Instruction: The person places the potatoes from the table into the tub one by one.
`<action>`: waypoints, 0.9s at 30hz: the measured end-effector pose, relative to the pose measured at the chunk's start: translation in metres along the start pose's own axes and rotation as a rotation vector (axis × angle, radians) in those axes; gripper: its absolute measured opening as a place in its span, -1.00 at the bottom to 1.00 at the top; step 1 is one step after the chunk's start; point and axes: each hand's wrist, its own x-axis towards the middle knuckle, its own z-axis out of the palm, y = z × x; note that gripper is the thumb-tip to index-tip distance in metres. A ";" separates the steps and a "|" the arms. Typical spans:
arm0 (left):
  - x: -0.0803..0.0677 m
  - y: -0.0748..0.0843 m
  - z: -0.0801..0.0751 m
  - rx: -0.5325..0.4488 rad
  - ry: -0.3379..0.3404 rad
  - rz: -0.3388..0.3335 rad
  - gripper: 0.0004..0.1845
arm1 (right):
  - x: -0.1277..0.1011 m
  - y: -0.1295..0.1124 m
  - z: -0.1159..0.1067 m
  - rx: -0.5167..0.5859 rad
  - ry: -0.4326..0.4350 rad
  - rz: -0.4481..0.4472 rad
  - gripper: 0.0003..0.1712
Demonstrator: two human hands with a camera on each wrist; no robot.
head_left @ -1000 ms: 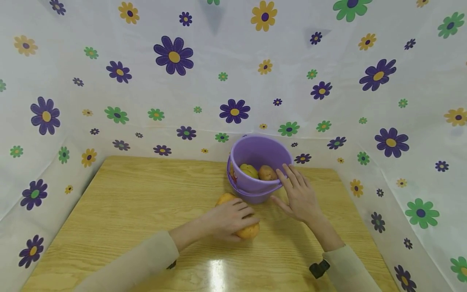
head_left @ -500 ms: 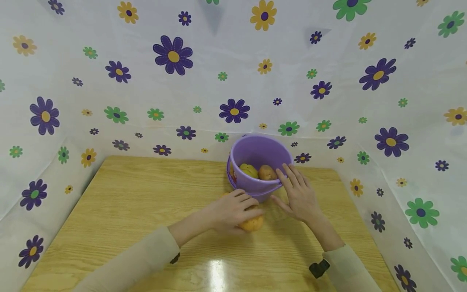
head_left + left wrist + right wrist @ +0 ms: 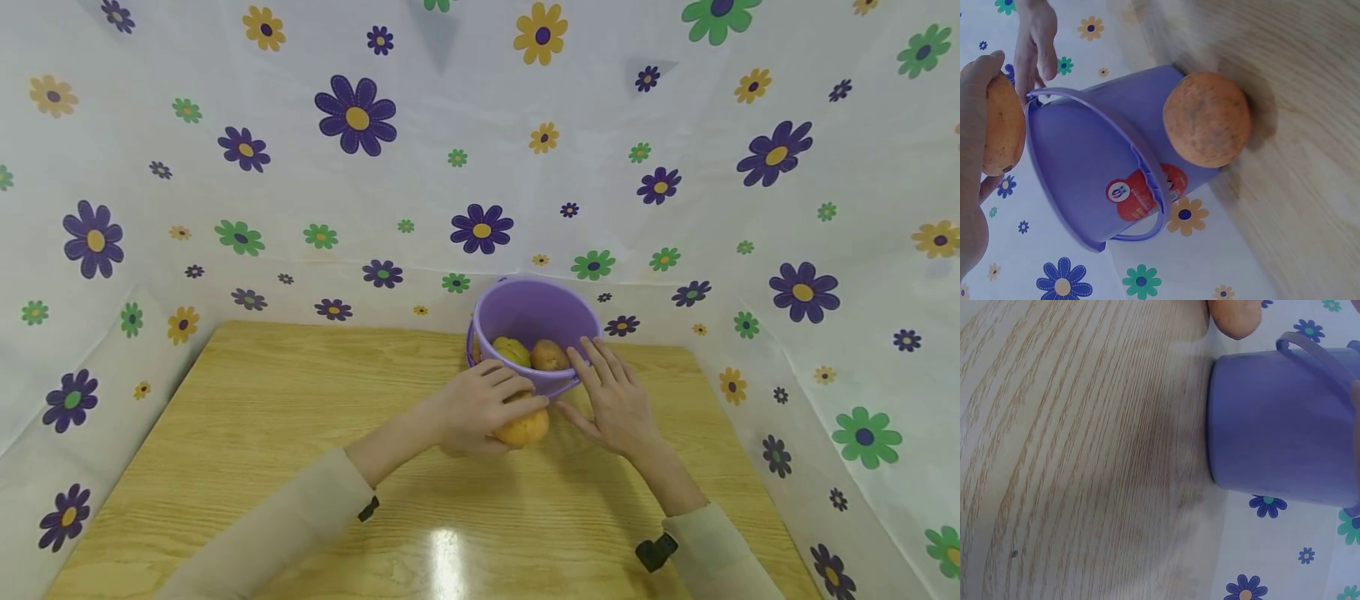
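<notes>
My left hand (image 3: 480, 408) grips a smooth orange-yellow fruit (image 3: 522, 427), raised off the table in front of a purple bucket (image 3: 525, 385). In the left wrist view this fruit (image 3: 1004, 128) is level with the bucket's rim and shows a dark spot at one end. A second rounded orange fruit (image 3: 1208, 119) with brown blotches lies on the table beside the bucket; in the head view my left hand hides it. My right hand (image 3: 618, 408) rests straight, spread fingers on the bucket's right rim. Inside are a yellow-green fruit (image 3: 512, 350) and a brown potato-like item (image 3: 550, 356).
The wooden table (image 3: 300, 392) meets a white flower-printed cloth (image 3: 420, 192) at the back and sides. The bucket stands close to the back cloth, its handle (image 3: 1129, 134) hanging down. Black straps (image 3: 656, 552) are on the wrists.
My left hand has raised the orange-yellow fruit and moved it toward the bucket, now covering the other orange fruit in the head view. The right hand and bucket have stayed put.
</notes>
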 end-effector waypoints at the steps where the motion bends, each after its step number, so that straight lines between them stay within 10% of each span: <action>1: 0.001 -0.002 -0.002 0.000 0.002 -0.009 -0.18 | 0.000 0.000 0.000 0.001 -0.002 0.001 0.00; 27: 0.038 -0.045 -0.001 -0.047 0.100 -0.168 -0.22 | 0.000 0.000 0.004 0.017 0.046 -0.010 -0.02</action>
